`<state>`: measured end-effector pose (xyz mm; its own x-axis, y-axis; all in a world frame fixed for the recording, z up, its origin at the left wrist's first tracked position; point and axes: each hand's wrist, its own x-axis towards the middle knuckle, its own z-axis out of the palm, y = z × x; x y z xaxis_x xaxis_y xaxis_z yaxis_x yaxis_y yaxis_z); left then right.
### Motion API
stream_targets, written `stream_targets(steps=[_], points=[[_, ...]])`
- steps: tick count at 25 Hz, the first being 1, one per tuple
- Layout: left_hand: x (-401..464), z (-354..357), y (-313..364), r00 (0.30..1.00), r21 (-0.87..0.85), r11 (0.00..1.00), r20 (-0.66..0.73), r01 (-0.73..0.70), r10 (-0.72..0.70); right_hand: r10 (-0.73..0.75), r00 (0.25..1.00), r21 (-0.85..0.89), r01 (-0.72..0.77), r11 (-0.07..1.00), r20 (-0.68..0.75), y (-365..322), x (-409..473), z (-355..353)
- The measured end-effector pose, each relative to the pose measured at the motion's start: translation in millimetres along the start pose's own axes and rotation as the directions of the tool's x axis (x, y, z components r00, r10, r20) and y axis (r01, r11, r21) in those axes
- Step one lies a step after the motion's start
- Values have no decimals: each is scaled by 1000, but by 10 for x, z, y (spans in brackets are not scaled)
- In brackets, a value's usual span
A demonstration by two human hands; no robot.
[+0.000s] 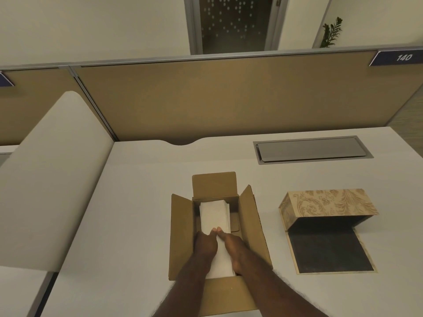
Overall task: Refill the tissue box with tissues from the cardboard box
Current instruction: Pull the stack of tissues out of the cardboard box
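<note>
An open brown cardboard box sits on the desk in front of me, its flaps spread out. Inside lies a stack of white tissues. My left hand and my right hand are both down in the box, one on each side of the stack's near end, thumbs meeting on top and fingers wrapped round its edges. To the right stands the tissue box, tan with a floral pattern, tipped open on its hinge with its dark inside and flat dark base showing. No tissues are in it.
The white desk is bounded by a tan partition wall at the back. A grey cable hatch is set into the desk at the back right. A pale padded seat back stands to the left.
</note>
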<state>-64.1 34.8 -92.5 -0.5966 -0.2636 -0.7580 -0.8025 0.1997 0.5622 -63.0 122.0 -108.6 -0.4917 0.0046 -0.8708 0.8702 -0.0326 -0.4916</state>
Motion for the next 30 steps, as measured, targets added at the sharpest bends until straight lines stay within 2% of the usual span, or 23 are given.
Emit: stream_targets(steps=[7, 12, 16, 20, 24, 30], points=[[-68, -23, 45, 1000, -20, 1000, 16, -22, 22, -3, 996, 105, -6, 994, 85, -12, -33, -26], [-120, -48, 60, 999, -92, 995, 9, -36, 37, -28, 994, 104, 17, 994, 107, -34, -51, -18], [-169, -104, 122, 998, -192, 981, 56, -24, 35, -64, 985, 209, 29, 977, 160, -62, -104, -40], [-255, -212, 191, 994, -213, 977, 100, -12, 34, -108, 976, 273, 53, 960, 189, -103, -191, -20], [-324, -281, 175, 989, -186, 982, 138, -19, 45, -106, 976, 233, 60, 971, 189, -118, -265, -44], [-533, -359, 129, 991, -83, 992, 80, -99, 106, -123, 990, 83, 117, 990, 68, -147, -434, -9]])
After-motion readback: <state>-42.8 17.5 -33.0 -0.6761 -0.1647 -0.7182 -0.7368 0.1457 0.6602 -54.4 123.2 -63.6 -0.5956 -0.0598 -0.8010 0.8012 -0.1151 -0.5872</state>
